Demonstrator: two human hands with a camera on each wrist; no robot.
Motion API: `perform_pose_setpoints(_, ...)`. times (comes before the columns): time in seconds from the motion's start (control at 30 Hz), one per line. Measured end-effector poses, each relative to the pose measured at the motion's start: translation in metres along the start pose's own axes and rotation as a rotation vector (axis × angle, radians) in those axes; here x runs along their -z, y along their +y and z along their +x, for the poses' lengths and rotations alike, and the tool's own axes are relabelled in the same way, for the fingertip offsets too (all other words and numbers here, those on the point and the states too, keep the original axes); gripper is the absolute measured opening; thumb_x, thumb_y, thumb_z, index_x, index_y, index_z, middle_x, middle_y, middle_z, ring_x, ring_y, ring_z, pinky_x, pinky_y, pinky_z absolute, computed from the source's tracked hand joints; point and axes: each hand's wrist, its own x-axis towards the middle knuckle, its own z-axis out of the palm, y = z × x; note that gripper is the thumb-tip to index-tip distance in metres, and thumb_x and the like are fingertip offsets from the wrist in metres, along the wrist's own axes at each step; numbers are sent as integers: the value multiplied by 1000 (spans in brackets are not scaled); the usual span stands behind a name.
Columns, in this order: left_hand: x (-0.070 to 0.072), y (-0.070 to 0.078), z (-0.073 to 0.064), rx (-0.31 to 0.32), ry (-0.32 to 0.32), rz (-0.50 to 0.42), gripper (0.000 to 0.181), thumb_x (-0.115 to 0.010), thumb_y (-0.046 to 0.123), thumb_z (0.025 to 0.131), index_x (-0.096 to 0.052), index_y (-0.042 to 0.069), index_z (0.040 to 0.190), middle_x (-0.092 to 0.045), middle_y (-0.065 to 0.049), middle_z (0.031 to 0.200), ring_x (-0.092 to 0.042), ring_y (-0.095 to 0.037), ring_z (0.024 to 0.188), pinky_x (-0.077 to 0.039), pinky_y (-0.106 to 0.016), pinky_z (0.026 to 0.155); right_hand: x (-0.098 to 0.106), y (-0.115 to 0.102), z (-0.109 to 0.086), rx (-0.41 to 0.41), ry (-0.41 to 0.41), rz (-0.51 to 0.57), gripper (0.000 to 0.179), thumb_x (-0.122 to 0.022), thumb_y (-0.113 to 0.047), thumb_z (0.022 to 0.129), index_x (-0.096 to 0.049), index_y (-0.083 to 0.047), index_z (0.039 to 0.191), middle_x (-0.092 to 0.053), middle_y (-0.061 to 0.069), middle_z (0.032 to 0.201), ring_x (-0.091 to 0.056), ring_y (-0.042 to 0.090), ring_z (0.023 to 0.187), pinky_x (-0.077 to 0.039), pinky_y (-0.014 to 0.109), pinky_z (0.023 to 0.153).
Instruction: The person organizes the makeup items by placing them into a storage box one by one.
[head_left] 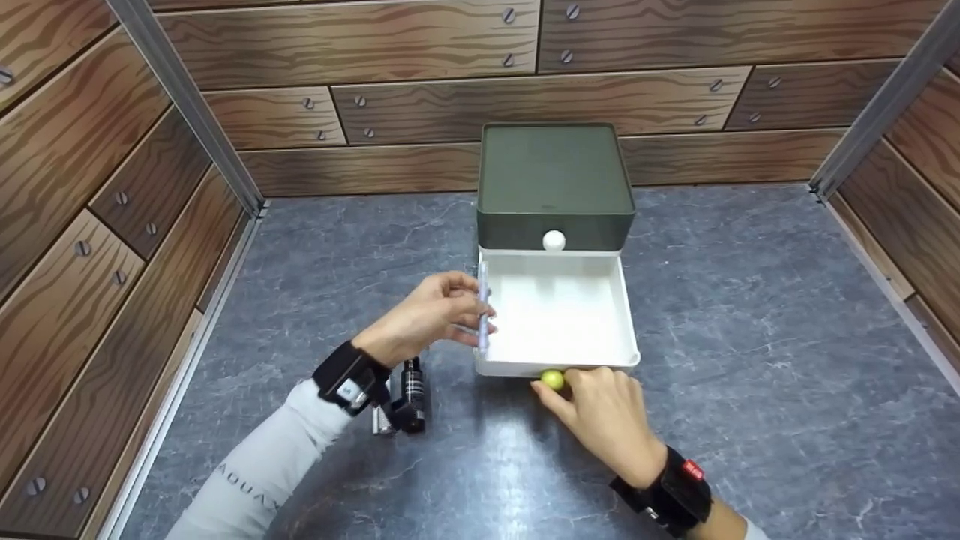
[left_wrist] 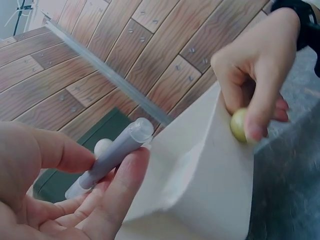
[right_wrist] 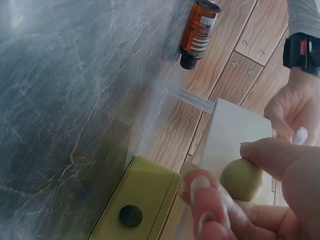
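Between its thumb and fingertips, my left hand holds a slim pale purple tube over the left wall of a pulled-out white drawer. Its clear rounded end shows in the left wrist view, where the tube slants across the fingers. At the drawer's front, my right hand pinches a round yellow-green knob with thumb and index finger. The knob sits against the white drawer front in the right wrist view. Nothing lies on the visible drawer floor.
A dark green box with a white knob sits above and behind the drawer. An olive front with a dark knob lies below it. Near the left wrist are a dark bottle and a small silvery object. Wood-patterned walls surround the table.
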Motion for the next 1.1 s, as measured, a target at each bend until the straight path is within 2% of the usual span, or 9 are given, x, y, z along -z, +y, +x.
perform_pose_setpoints(0.23,-16,9,19,56,14,-22,28,-60,1,101,-49,-2,126,-66,-21,118,-73,-29,95,-64,-42,87,-1,0,-1,-13,1,-4,53,-82,-47,89,-45,-19,62,-36,-6,57,-40,16,46,-38,35,38)
perform_pose_setpoints(0.5,-32,4,35,88,-20,-28,20,-61,-3,99,-51,1,117,-67,-17,102,-73,-26,87,-65,-39,81,-2,1,0,-8,2,-6,51,-82,-47,88,-48,-18,63,-37,-6,57,-41,16,47,-39,35,38)
perform_pose_setpoints(0.7,-44,7,46,140,-44,-23,21,-62,-4,100,-49,1,116,-62,-16,102,-72,-27,86,-65,-38,80,-2,1,-1,4,9,-13,50,-82,-47,88,-50,-17,65,-38,-5,57,-43,18,47,-40,37,38)
perform_pose_setpoints(0.97,-61,14,65,256,-73,41,18,-60,-7,99,-49,4,106,-64,-14,92,-71,-25,80,-65,-30,69,-1,2,-1,10,17,-12,49,-83,-47,88,-50,-17,66,-38,-5,58,-44,19,47,-41,37,38)
perform_pose_setpoints(1.1,-67,16,77,282,-70,101,18,-61,-9,97,-51,5,101,-65,-14,88,-70,-24,76,-64,-28,68,-2,2,-1,18,25,-9,51,-82,-47,88,-46,-19,64,-36,-7,57,-43,18,46,-39,35,37)
